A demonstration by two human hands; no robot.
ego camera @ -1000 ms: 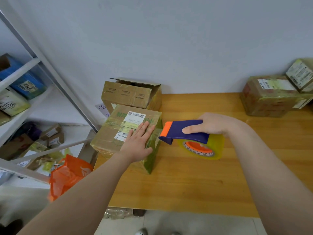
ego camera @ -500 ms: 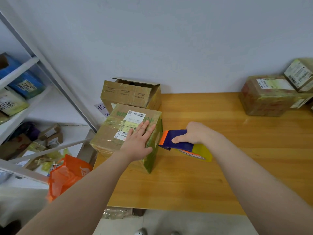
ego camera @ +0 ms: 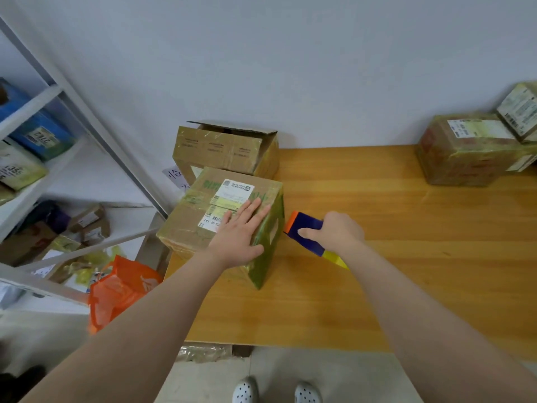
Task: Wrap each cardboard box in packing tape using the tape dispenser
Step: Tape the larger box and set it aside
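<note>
Brown cardboard box (ego camera: 220,219), glossy with tape and bearing white shipping labels on its top face, sits at the left end of the wooden table (ego camera: 406,257); the box's near-left corner overhangs the table edge slightly. Landmark for all positions below: this box.

Left hand (ego camera: 241,234): flat on the box top, palm down, fingers spread and extended across the lower label toward the right edge. Not gripping anything, just pressing.

Right hand (ego camera: 334,232): just right of the box, closed around the blue handle of the tape dispenser (ego camera: 308,232). Thumb lies along the handle's near side. Dispenser's orange tip points at the box's right side face, very close to it; contact cannot be confirmed. Yellowish tape roll shows below and behind the hand, partly hidden by the wrist.

Directly behind the box, against the wall: an open cardboard box (ego camera: 226,152), flaps up, taped on its front. The two boxes touch or nearly touch.

Far right of the box, at the table's back corner: a wrapped parcel (ego camera: 462,152) with a label on top, and a smaller labelled parcel (ego camera: 520,112) leaning on it.

Left of the box, off the table: white metal shelving (ego camera: 32,109) holding blue and green packages, with an orange bag (ego camera: 119,289) on the floor beside it.

Below the box, at frame bottom: two white perforated shoes (ego camera: 276,391).
</note>
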